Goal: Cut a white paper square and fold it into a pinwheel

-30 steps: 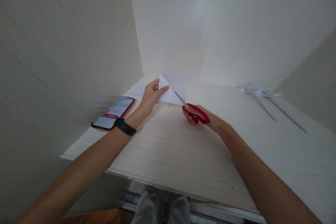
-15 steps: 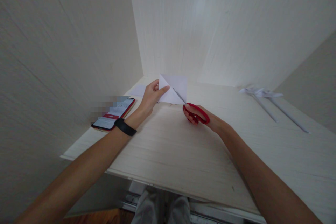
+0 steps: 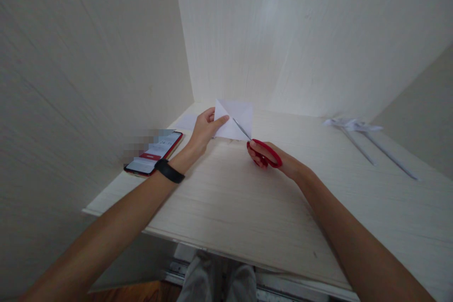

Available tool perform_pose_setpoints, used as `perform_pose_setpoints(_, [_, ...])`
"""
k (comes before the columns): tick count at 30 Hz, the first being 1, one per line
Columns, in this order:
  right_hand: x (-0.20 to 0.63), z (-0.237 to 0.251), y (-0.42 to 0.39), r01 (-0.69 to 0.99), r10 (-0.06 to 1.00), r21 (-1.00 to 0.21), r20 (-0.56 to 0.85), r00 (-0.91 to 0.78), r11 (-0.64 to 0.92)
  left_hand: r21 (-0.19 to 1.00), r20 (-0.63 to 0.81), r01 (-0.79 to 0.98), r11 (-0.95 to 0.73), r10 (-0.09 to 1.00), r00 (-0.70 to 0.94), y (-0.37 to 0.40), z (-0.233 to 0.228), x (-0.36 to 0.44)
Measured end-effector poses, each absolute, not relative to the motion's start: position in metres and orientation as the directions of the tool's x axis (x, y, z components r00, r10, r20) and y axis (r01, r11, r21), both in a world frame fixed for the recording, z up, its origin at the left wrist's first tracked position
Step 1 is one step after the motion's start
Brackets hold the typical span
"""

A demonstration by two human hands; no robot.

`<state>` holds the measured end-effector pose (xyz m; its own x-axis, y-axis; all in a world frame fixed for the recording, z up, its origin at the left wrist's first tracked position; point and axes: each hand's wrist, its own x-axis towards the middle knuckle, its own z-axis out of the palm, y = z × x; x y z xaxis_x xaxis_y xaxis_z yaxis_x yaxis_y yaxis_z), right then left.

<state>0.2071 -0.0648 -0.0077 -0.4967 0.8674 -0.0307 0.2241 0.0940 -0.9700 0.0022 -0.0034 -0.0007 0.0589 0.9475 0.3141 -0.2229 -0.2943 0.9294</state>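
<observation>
A square of white paper [image 3: 242,112] with a diagonal crease is held up above the tabletop. My left hand [image 3: 205,127] pinches its left edge, thumb in front and fingers behind. In my right hand [image 3: 260,153] is a pair of scissors [image 3: 272,151] with red handles, my fingers wrapped through the loops. One thin metal blade shows across the front of the paper, slanting up and left along the crease line, its tip close to my left thumb. Where the other blade lies I cannot tell. A black band circles my left wrist.
A phone [image 3: 155,155] with a lit screen lies left of my left forearm. Behind my left hand lies a flat pale sheet [image 3: 186,121]. Two rolled paper sticks with folded tops [image 3: 354,125] rest at the right. White panels [image 3: 265,33] enclose the tabletop [image 3: 226,207].
Almost nothing differs. Both hands, the paper and the scissors keep their places, apart from a very slight shift of the whole view.
</observation>
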Motion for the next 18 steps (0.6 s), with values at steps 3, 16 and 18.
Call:
perform_pose_setpoints(3, [0.2086, -0.0105, -0.0632, 0.219, 0.865, -0.971, -0.026, -0.501, 0.098, 0.931, 0.312, -0.22, -0.293, 0.948, 0.057, -0.0035, -0.0007, 0.0023])
perform_pose_setpoints(16, [0.2063, -0.01, -0.0631, 0.224, 0.877, -0.972, -0.046, -0.478, 0.071, 0.94, 0.305, -0.181, -0.288, 0.95, 0.072, -0.0038, -0.0039, 0.0031])
perform_pose_setpoints(18, [0.2066, -0.0093, -0.0629, 0.223, 0.874, -0.972, -0.045, -0.484, 0.073, 0.942, 0.304, -0.174, -0.288, 0.95, 0.073, -0.0035, -0.0038, 0.0034])
